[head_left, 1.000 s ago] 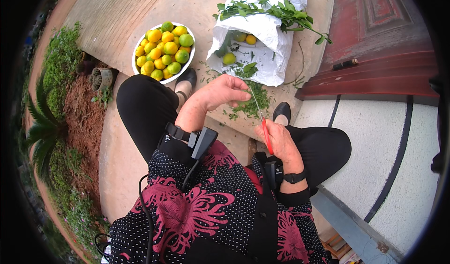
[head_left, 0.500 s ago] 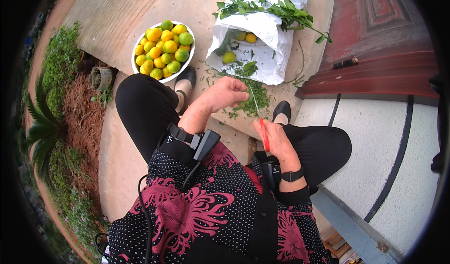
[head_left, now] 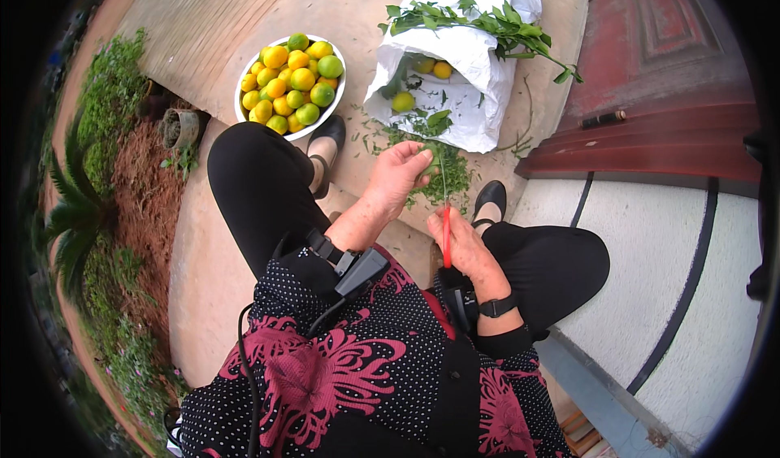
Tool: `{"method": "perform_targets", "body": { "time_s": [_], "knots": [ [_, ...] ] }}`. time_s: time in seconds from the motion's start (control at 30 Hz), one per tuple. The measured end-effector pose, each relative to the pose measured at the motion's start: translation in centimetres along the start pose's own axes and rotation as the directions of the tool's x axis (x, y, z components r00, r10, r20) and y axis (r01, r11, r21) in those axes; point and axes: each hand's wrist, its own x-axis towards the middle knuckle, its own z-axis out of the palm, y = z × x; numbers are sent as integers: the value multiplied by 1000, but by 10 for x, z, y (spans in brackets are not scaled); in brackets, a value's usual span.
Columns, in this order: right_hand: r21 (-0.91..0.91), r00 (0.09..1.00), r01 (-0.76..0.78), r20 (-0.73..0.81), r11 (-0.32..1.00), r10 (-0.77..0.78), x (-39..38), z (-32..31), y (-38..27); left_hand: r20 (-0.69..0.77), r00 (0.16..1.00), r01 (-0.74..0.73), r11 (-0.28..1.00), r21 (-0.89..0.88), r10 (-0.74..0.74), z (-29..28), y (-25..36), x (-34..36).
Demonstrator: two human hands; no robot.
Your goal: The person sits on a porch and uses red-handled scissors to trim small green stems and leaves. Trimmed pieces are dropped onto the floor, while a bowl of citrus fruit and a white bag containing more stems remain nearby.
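My right hand [head_left: 461, 243] is closed around the red handles of a pair of scissors [head_left: 447, 234], whose thin blades point away from me. The blades reach up beside the fingertips of my left hand [head_left: 396, 173]. Those fingers are pinched on green leaves [head_left: 431, 168], mostly hidden by the fingers and hard to separate from the greenery behind. Beneath both hands, a pile of cut leaf pieces [head_left: 457, 173] lies on the concrete.
A white bowl [head_left: 241, 100] heaped with yellow and green citrus fruits [head_left: 292, 80] stands beyond my left knee. An open white sack [head_left: 487, 92] holds a few fruits, with a leafy branch [head_left: 496, 26] across its top. A reddish door [head_left: 650, 76] rises at the right.
My right hand with the scissors has shifted slightly left, and the blades stand more upright. My left hand has moved a little right and down. The view has shifted slightly.
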Motion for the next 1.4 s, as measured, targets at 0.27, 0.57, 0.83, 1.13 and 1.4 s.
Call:
{"method": "perform_targets", "body": {
  "time_s": [0.27,0.57,0.83,1.13,1.4],
  "knots": [
    [-181,997,-71,-20,981,68,4,0,1,-27,995,-102,993,-54,100,13,-26,-9],
    [-263,997,-73,-29,962,68,0,-8,-9,2,993,-120,993,2,120,14,-22,-11],
    [-227,1000,6,21,974,-2,0,-2,-2,-56,998,36,999,-8,-37,-3,-19,-24],
    [41,950,-243,211,969,230,1,2,10,-93,981,155,978,-138,-168,-17,-42,-28],
    [-42,981,-95,163,995,100,9,-1,7,-123,988,65,977,-201,-91,-16,-44,-10]
  ]
}}
